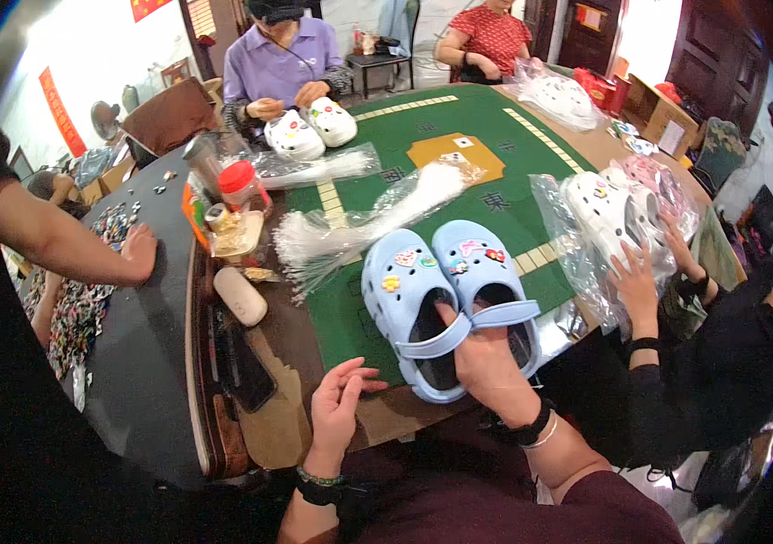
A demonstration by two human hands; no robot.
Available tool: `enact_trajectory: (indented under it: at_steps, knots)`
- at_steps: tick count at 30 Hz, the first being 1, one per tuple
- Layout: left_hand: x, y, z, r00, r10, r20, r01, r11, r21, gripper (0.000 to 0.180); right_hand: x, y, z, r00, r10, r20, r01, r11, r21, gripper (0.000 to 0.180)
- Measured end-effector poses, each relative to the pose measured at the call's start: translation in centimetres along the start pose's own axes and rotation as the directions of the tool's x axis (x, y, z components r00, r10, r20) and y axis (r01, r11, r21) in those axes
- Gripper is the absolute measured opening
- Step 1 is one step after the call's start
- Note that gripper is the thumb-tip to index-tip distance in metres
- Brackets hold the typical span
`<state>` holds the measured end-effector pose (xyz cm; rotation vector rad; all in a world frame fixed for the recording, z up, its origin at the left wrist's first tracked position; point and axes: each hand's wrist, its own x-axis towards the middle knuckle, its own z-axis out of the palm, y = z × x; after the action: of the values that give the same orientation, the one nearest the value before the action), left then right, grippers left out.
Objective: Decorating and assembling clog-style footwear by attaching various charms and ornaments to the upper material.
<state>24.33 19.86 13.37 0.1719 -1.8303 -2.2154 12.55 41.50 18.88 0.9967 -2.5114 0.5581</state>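
Observation:
A pair of light blue clogs [390, 295] stands side by side in front of me, toes pointing away. Colourful charms sit in the holes on top, and the heel straps lie across the openings. My right hand [493, 363] reaches into the clogs from the heel end and grips them; its fingertips are hidden inside. Just left of the heels, my left hand [339, 408] is held with its fingers apart and nothing in it. Beyond the toes lies a bundle of thin white plastic strips [405, 207], resembling cable ties, partly in a clear bag.
A red-lidded jar [240, 181], a pale oval case [240, 296] and a dark phone [246, 372] lie to the left. Co-workers handle white clogs [296, 136] across the green mat [459, 118] and bagged white clogs [599, 204] at right. Another person's arm [69, 227] rests on the grey table.

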Motion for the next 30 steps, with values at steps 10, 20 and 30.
enact_trajectory:
  at_steps: [10,20,30]
  knots:
    - [-0.1,0.0,-0.2,1.000,0.005,-0.008,-0.005,0.999,0.040,0.032,-1.7,-0.7,-0.7,1.000,-0.002,-0.030,0.004,0.999,0.054,0.058]
    - [0.0,-0.3,-0.2,1.000,0.018,-0.008,-0.018,1.000,0.021,0.032,-1.2,-0.5,-0.4,0.996,-0.002,-0.093,0.009,0.997,0.076,0.055]
    - [0.0,0.0,0.0,1.000,0.008,-0.008,-0.008,1.000,-0.003,0.031,-1.1,-0.4,-0.1,0.997,-0.014,-0.074,0.015,1.000,0.012,0.054]
